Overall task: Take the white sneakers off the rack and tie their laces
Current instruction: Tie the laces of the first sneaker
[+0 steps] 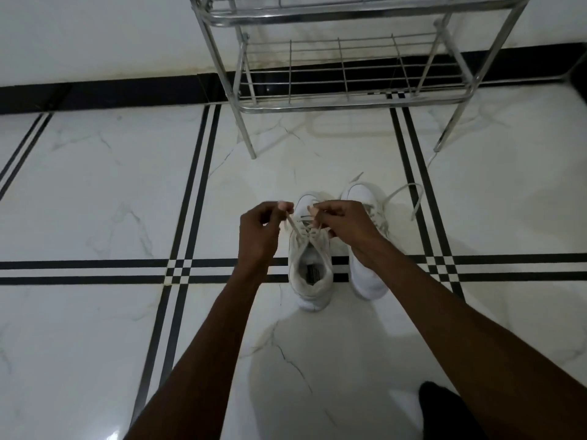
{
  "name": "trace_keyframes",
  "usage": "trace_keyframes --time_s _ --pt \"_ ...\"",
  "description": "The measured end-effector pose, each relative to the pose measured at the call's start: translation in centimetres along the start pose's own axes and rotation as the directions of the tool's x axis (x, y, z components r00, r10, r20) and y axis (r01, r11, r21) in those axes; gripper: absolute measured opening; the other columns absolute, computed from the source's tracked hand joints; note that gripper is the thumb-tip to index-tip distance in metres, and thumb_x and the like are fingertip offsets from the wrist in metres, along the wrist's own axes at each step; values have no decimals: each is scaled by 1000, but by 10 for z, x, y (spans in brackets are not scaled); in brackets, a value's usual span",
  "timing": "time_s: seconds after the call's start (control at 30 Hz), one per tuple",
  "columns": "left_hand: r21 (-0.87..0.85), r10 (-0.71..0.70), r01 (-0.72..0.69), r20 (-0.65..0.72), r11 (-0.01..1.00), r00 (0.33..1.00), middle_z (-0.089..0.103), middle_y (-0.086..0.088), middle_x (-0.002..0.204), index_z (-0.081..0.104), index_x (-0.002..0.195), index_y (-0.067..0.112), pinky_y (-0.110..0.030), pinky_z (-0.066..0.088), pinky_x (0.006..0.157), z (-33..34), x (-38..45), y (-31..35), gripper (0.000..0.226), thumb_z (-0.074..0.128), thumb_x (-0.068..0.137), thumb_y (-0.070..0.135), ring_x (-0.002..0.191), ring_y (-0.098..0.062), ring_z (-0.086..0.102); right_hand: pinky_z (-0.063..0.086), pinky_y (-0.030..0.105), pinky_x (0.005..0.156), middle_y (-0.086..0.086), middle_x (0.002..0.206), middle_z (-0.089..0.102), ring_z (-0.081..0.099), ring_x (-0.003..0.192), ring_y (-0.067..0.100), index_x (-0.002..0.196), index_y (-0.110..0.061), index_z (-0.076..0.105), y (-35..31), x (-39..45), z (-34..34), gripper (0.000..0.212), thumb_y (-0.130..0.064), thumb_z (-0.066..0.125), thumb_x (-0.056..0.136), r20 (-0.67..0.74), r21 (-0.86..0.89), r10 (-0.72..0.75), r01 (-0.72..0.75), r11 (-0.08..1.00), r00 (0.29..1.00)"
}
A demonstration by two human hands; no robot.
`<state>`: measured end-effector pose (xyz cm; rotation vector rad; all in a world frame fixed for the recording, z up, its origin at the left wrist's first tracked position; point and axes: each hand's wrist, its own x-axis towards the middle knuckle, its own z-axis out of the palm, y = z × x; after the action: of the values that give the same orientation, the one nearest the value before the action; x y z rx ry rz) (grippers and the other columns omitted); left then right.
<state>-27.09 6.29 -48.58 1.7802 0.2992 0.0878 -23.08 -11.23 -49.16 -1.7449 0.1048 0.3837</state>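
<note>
Head view: nearest, one dark shape (444,411) is seen at the lower right, too cut off to be identified, and two bare forearms are stretched forward over the white marble floor (95,192). The left hand (259,235) is pinched on one lace end (290,224), and the right hand (346,225) is closed on the other lace end (317,228), both drawn up from the left sneaker (311,271). Two white sneakers are stood side by side on the floor, toes pointed away; the right sneaker (368,277) is partly hidden by the right forearm, and its one loose lace (409,193) is trailed over the tile. Beyond them one metal rack (349,100) is set against the wall.
</note>
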Motion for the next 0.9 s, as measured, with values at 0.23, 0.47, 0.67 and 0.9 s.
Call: trace_keyframes --time_s 0.23,0.47,0.67,0.9 --pt "34 146 -161 271 986 951 78 -6 105 78 104 7 -13 52 82 -2 24 17 27 58 104 25 102 -12 71 49 11 66 -10 97 77 65 79 -7 92 -23 76 -29 3 -2 22 -37 60 97 403 -311 -1 138 940 915" --pt "120 -63 13 421 993 905 74 0 97 74 107 10 -20 48 83 8 24 -7 40 41 109 34 87 0 65 52 27 68 -1 77 74 69 72 12 73 -17 73 -31 9 -14 21 -31 72 89 361 -477 -110 284 832 926" --pt "222 -115 38 342 974 933 80 -3 96 80 96 12 -29 49 85 7 25 -12 41 47 106 35 93 -13 71 60 40 72 1 79 78 72 72 15 82 -17 80 -12 8 -18 6 -15 80 76 156 -628 -395 400 667 905" --pt "88 -227 209 329 974 917 72 2 83 75 82 13 -11 44 67 13 18 -6 36 48 103 22 69 5 60 63 39 71 3 80 79 76 70 14 82 -12 80 3 1 6 10 -4 79 76 -138 -290 -358 308 906 923"
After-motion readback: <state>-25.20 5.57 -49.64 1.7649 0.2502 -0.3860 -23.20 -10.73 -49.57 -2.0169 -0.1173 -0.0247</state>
